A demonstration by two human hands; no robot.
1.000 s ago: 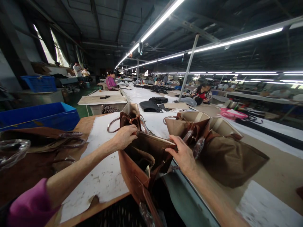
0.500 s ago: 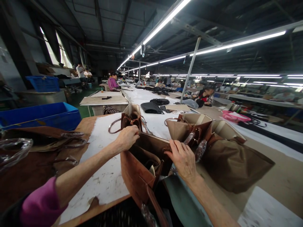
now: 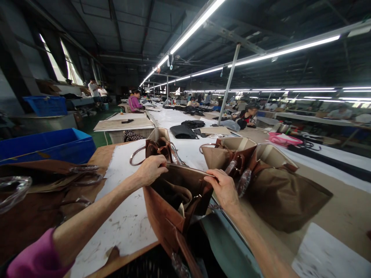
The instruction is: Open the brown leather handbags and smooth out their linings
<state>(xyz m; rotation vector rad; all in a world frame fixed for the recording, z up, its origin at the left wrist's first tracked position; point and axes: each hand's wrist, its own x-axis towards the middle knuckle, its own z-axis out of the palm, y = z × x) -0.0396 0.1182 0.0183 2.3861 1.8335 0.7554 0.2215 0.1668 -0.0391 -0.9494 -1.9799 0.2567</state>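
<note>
A brown handbag [image 3: 162, 216] stands open-topped in front of me at the table's near edge, its dark lining showing. My left hand [image 3: 153, 169] is closed on the far rim at its left corner. On the same rim, farther right, my right hand [image 3: 223, 186] pinches the edge between thumb and fingers. The rim runs taut between both hands. A brown strap handle [image 3: 187, 251], partly wrapped in clear plastic, hangs down the bag's near side. Just beyond my left hand stands another brown bag [image 3: 159, 143].
More brown bags [image 3: 286, 197] with beige insides stand to the right. Flat brown bags [image 3: 37, 173] with plastic-wrapped handles lie at the left, before a blue bin [image 3: 49, 144]. Dark folded pieces [image 3: 184, 131] lie farther along the white-covered table [image 3: 127, 208]. Co-workers sit in the distance.
My right hand has shifted its hold along the rim, its thumb now on the edge. The left hand stays at its corner. The whole view has moved slightly.
</note>
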